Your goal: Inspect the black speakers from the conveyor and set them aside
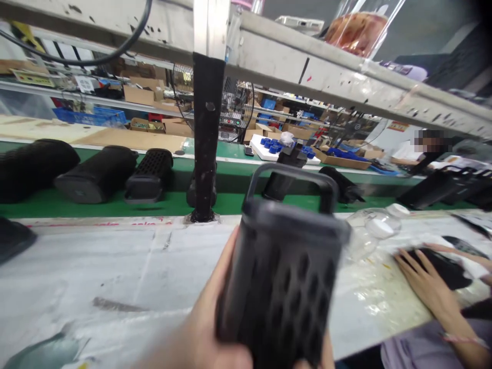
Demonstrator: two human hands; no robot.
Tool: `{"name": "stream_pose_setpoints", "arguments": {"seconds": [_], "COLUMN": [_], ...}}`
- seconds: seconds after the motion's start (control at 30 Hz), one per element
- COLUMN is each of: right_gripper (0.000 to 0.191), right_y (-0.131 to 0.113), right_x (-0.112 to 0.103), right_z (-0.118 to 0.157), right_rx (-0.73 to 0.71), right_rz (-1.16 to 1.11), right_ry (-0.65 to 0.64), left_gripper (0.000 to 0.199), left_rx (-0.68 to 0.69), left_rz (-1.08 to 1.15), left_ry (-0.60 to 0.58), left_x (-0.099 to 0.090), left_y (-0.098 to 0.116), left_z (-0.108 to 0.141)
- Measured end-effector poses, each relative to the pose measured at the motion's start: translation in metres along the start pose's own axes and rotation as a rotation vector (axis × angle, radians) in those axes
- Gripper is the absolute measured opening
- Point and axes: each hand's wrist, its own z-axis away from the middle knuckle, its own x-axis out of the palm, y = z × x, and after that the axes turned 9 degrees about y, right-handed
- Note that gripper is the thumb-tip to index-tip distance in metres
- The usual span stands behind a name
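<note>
A black case with oval holes and a loop handle on top (284, 287) is held up close to the camera, blurred by motion. My left hand (207, 318) wraps round its left side, with the thumb across the lower front. Of my right hand (326, 353), only small parts show at the case's lower right edge and bottom, its fingers pressed against it. The case is tilted a little and hides most of both hands.
Similar black cases (149, 174) lie on the green conveyor (172, 205) behind the white table (77, 277). A black post (207, 133) rises at the table's back edge. Clear bottles (365, 230) stand right. A co-worker's hands (426, 282) touch a black piece.
</note>
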Motion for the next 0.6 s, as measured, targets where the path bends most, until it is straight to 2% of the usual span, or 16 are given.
{"name": "stream_pose_setpoints", "arguments": {"seconds": [0.03, 0.07, 0.1, 0.17, 0.23, 0.4, 0.5, 0.6], "right_gripper": [0.084, 0.083, 0.079, 0.071, 0.065, 0.046, 0.046, 0.047], "right_y": [0.005, 0.01, 0.013, 0.013, 0.008, -0.005, -0.003, 0.0], "right_x": [0.037, 0.067, 0.089, 0.112, 0.112, 0.094, 0.091, 0.091], "right_z": [0.01, 0.017, 0.021, 0.02, 0.011, -0.013, -0.019, -0.022], "right_rx": [0.013, 0.026, 0.061, 0.166, 0.28, 0.536, 0.601, 0.603], "right_rz": [-0.007, -0.016, -0.039, -0.117, -0.221, -0.354, -0.356, -0.337], "right_ry": [-0.006, 0.004, 0.027, 0.045, 0.034, -0.092, -0.188, -0.226], "left_gripper": [0.124, 0.117, 0.106, 0.086, 0.071, 0.043, 0.025, 0.024], "left_rx": [0.011, 0.013, -0.057, -0.2, -0.294, -0.44, -0.451, -0.453], "left_rz": [0.003, -0.024, -0.063, -0.075, -0.057, 0.023, 0.062, 0.07], "left_ry": [0.019, 0.084, 0.191, 0.304, 0.354, 0.377, 0.369, 0.361], "left_x": [0.003, 0.005, 0.006, 0.007, 0.009, 0.013, 0.012, 0.014], "left_y": [0.003, 0.006, 0.009, 0.013, 0.017, 0.029, 0.036, 0.04], "left_z": [-0.011, -0.022, -0.034, -0.052, -0.063, -0.074, -0.08, -0.083]}}
